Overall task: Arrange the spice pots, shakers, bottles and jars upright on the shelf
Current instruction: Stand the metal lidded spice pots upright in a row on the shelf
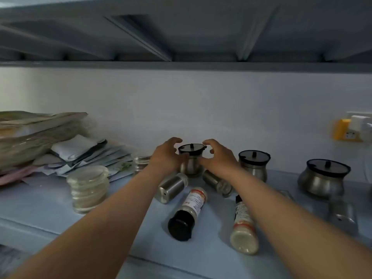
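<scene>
A steel spice pot (191, 165) with a black lid stands upright at the back of the pale blue shelf (50, 206). My left hand (166, 157) and my right hand (218, 159) curl round it from either side, thumbs on its body. Two more lidded steel pots (254, 164) (324, 178) stand upright to the right. Two steel shakers (173, 187) (218, 184) lie on their sides just in front of my hands. A black-capped spice bottle (189, 212) and a second labelled bottle (244, 226) lie flat nearer me. Another steel shaker (342, 215) lies at the right.
A stack of glass jars (88, 188) stands at the left, with another glass jar (141, 162) behind it. A pile of papers and packets (40, 137) fills the far left. A yellow wall socket (345, 131) with a plug sits at the right. An upper shelf (181, 65) hangs overhead.
</scene>
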Demonstrator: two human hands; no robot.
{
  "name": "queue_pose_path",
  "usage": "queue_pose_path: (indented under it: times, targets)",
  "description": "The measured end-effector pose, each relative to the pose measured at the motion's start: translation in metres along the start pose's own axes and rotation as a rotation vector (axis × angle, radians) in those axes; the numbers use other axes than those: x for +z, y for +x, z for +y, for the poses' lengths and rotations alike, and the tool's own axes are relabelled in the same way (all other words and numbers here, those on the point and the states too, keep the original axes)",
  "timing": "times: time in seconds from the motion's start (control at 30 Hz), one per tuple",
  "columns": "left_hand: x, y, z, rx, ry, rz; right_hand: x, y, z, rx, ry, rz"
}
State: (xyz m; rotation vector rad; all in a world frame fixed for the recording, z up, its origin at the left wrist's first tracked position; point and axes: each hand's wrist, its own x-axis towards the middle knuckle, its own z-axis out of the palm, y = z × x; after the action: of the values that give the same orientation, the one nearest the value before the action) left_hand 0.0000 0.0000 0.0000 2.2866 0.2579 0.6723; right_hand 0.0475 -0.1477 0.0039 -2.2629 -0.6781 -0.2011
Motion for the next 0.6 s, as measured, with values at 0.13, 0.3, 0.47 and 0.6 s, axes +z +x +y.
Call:
queue_pose_path:
  times: [0.13, 0.3, 0.47, 0.6]
  targets:
    - [0.005, 0.010, 0.004, 0.026, -0.016, 0.052, 0.001, 0.011, 0.006, 0.031, 0.071, -0.033]
    - [0.017, 0.016, 0.009, -0.006, -0.128, 0.146, 0.005, 0.025, 0.014, 0.005, 0.106, -0.043]
    - [0.017, 0.021, -0.002, -0.109, -0.128, 0.170, 0.005, 0.025, 0.014, -0.014, 0.100, -0.098]
    - [0.019, 0.017, -0.004, -0.123, -0.136, 0.046, 0.004, 0.022, 0.010, -0.003, 0.137, -0.164]
